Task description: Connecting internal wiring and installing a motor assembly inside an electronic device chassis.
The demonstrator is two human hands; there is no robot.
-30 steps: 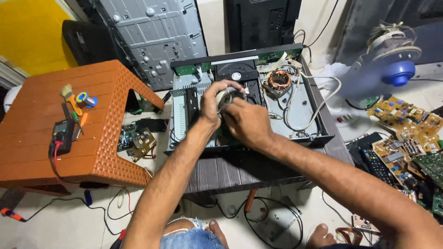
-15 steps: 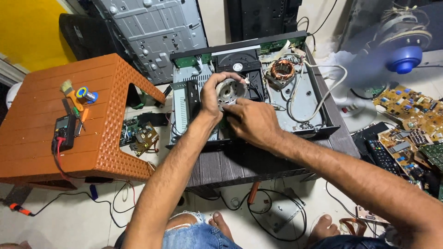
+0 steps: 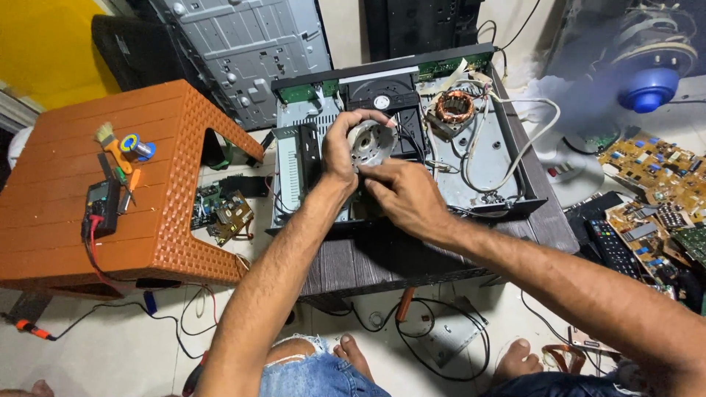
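Both hands | left hand point(image 3: 340, 151) fingers grip round metal part point(image 3: 371, 141) | right hand point(image 3: 404, 195) fingers pinch below it

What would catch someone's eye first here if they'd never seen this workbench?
Probably the two hands at centre: the left hand grips a round silver metal part over the opened black player chassis, the right hand touching its lower edge. Next, the orange plastic stool on the left, carrying a multimeter, and the blue fan top right.
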